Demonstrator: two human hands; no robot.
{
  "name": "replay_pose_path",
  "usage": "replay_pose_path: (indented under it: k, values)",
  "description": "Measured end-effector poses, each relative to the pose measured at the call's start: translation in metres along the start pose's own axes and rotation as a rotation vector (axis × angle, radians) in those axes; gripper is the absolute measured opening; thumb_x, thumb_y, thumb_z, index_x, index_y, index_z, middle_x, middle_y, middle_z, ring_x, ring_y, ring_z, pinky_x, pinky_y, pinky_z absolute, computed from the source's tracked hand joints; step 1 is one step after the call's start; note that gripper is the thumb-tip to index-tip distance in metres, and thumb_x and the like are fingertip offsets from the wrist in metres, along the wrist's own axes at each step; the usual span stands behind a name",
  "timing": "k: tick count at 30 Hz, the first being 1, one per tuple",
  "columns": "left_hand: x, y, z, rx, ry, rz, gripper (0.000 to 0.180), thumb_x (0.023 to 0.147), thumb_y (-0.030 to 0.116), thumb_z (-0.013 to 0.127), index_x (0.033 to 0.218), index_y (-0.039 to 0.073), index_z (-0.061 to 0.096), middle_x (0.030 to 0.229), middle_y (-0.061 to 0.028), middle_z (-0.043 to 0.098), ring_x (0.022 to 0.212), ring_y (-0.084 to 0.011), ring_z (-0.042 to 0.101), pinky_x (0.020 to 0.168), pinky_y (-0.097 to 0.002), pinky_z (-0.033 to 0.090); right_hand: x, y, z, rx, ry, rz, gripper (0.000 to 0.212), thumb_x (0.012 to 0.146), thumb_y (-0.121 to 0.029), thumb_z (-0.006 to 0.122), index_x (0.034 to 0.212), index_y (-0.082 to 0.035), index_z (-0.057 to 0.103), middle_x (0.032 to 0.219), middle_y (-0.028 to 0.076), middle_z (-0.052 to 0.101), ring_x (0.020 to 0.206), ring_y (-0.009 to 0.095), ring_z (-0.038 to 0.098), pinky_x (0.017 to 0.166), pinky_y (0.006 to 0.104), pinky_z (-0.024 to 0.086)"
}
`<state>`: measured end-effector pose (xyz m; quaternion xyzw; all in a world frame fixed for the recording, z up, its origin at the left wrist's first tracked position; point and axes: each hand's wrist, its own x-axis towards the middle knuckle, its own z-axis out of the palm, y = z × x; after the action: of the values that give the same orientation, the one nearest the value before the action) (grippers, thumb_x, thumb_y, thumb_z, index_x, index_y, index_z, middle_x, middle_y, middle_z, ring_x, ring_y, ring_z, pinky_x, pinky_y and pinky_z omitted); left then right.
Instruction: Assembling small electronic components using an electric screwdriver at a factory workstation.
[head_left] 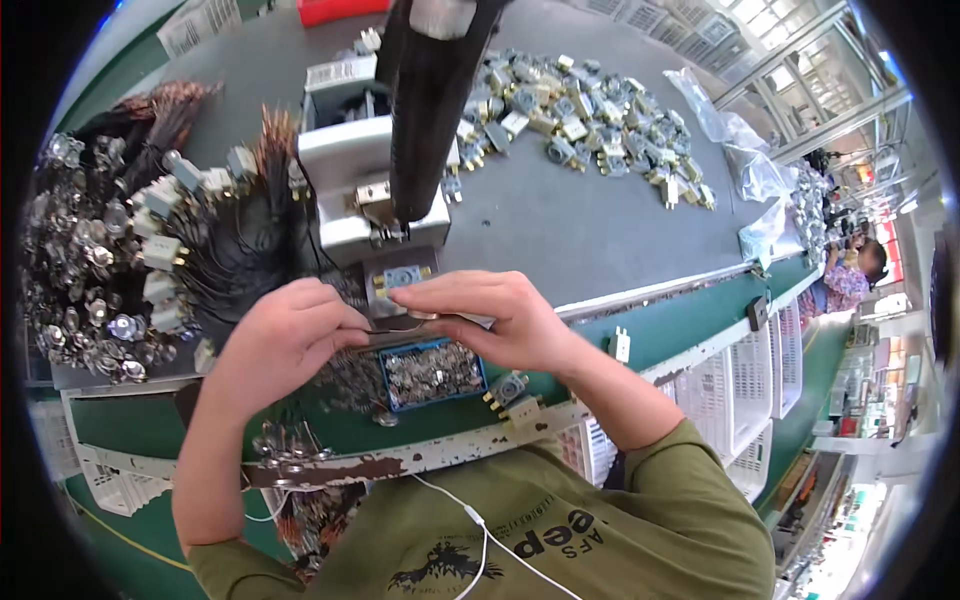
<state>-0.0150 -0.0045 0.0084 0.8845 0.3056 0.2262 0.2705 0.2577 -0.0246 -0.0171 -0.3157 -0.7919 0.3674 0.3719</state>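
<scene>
My left hand (290, 340) and my right hand (495, 315) are close together, fingers pinched on a thin dark wire (385, 331) that runs between them. A small shiny piece shows at my right fingertips, too small to name. Just beyond my hands, a grey plug housing (404, 277) with brass pins lies on a metal block under a bench machine (345, 160). A blue tray (397, 407) of tiny metal parts is just below my fingers. Near its right corner are a grey plug part (508, 388) and a pale one (523, 411).
The machine's black column (430, 110) rises over the bench. Grey and white plug parts (580, 115) are heaped at the back right. Black wire bundles (240, 240) and shiny round metal ends (95, 255) fill the left. White crates (740, 390) stand right; another person (850, 280) sits farther off.
</scene>
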Motion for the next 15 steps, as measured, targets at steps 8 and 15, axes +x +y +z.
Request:
replay_pose_path:
  k: [8, 15]
  values:
    - [-0.002, -0.008, 0.022, 0.22, 0.034, 0.034, 0.015, 0.083, 0.007, 0.071, 0.097, 0.009, 0.07, 0.079, -0.007, 0.06, 0.08, -0.0287, 0.063, 0.072, -0.0418, 0.051, 0.027, 0.001, -0.016, 0.074, -0.266, 0.267, 0.018, 0.099, -0.008, 0.067, 0.115, 0.001, 0.067, 0.104, 0.008, 0.074, 0.096, 0.013, 0.069, 0.084, 0.0299, 0.057]
    - [0.005, -0.001, 0.024, 0.206, 0.163, 0.067, 0.012, 0.089, 0.018, 0.072, 0.096, 0.011, 0.067, 0.079, -0.0067, 0.059, 0.078, -0.0271, 0.064, 0.069, -0.0402, 0.051, -0.011, -0.009, 0.016, 0.403, 0.188, 0.494, 0.038, 0.098, -0.01, 0.072, 0.133, -0.001, 0.062, 0.102, 0.005, 0.074, 0.09, 0.01, 0.068, 0.076, 0.0247, 0.054]
